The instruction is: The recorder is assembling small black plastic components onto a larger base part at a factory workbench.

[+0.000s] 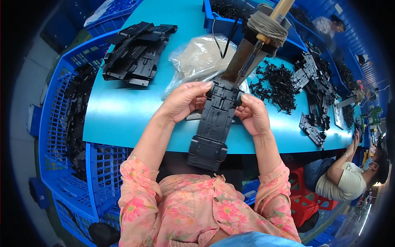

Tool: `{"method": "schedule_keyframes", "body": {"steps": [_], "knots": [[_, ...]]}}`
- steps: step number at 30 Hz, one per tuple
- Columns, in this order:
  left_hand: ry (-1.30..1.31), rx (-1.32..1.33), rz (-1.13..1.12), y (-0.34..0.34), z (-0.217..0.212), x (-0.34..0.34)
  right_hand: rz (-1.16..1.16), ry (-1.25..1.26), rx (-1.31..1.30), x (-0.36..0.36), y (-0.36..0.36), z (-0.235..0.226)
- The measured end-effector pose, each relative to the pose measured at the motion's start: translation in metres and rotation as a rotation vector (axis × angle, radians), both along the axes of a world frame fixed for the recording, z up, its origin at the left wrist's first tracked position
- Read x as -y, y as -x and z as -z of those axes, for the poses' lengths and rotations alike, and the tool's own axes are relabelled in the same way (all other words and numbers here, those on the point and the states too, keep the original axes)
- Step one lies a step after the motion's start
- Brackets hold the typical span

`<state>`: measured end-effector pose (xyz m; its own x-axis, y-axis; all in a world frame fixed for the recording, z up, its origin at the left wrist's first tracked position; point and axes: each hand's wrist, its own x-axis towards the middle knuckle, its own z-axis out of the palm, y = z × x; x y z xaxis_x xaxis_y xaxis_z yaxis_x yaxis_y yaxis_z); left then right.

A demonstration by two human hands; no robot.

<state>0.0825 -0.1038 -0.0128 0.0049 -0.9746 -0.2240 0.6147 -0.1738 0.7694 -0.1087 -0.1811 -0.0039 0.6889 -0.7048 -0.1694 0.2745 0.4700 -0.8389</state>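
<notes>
Between my two hands is a long black plastic chassis plate [216, 119], its near end tilted down past the table edge. My left hand [187, 99] pinches its far left corner with thumb and fingers. On the opposite corner, my right hand [253, 113] is closed the same way. The plate's far end lies right at the tip of a soldering iron [251, 59], which hangs tip down with its upper part wrapped in cloth or tape. Whether the tip touches the plate I cannot tell. Behind my left hand rests a clear plastic bag [197, 57] with beige contents.
A stack of black plates [138, 53] lies at the table's left. Small black parts [275, 86] are heaped right of the iron, beside more plates [312, 131]. A blue crate [92, 181] stands left of the table. A co-worker [345, 177] sits at the right.
</notes>
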Motion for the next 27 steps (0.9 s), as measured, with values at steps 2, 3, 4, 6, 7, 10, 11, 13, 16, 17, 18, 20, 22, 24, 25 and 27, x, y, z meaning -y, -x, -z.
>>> {"method": "schedule_keyframes", "body": {"steps": [2,3,4,6,7,10,11,13,16,17,18,20,22,24,25,27], "knots": [[-0.046,0.003,0.054,0.0,-0.002,0.003,0.049,0.0,-0.014,0.004,0.001,0.001],[-0.046,0.008,0.064,0.001,-0.004,0.005,0.057,-0.021,-0.006,0.009,0.003,0.005],[-0.055,0.024,0.087,0.002,-0.007,0.007,0.067,-0.041,0.001,0.012,0.005,0.006],[-0.062,0.047,0.116,0.001,-0.009,0.012,0.078,-0.034,0.011,0.013,0.003,0.004],[-0.049,0.054,0.134,0.0,-0.01,0.015,0.112,-0.039,0.011,0.011,0.002,0.001],[-0.035,0.087,0.147,-0.001,-0.015,0.02,0.144,-0.041,0.05,0.01,0.003,-0.003],[-0.036,0.1,0.137,0.002,-0.015,0.021,0.139,-0.039,0.075,0.01,0.006,-0.004],[-0.039,0.102,0.134,0.005,-0.018,0.023,0.15,-0.036,0.09,0.009,0.008,-0.005],[-0.036,0.106,0.115,0.009,-0.019,0.027,0.155,-0.038,0.106,0.009,0.01,-0.005],[-0.028,0.11,0.111,0.01,-0.019,0.027,0.16,-0.042,0.109,0.009,0.011,-0.005],[-0.029,0.108,0.11,0.01,-0.018,0.028,0.16,-0.042,0.107,0.01,0.012,-0.004],[-0.018,0.107,0.115,0.01,-0.013,0.031,0.092,0.005,0.16,0.015,0.017,0.002],[-0.017,0.106,0.116,0.009,-0.013,0.031,0.072,0.001,0.178,0.017,0.019,0.005],[-0.016,0.105,0.116,0.009,-0.014,0.031,0.052,-0.001,0.197,0.018,0.018,0.007],[-0.018,0.103,0.11,0.01,-0.018,0.03,0.058,0.002,0.203,0.018,0.018,0.008],[-0.02,0.099,0.099,0.011,-0.02,0.029,0.06,0.005,0.207,0.017,0.017,0.009]]}}
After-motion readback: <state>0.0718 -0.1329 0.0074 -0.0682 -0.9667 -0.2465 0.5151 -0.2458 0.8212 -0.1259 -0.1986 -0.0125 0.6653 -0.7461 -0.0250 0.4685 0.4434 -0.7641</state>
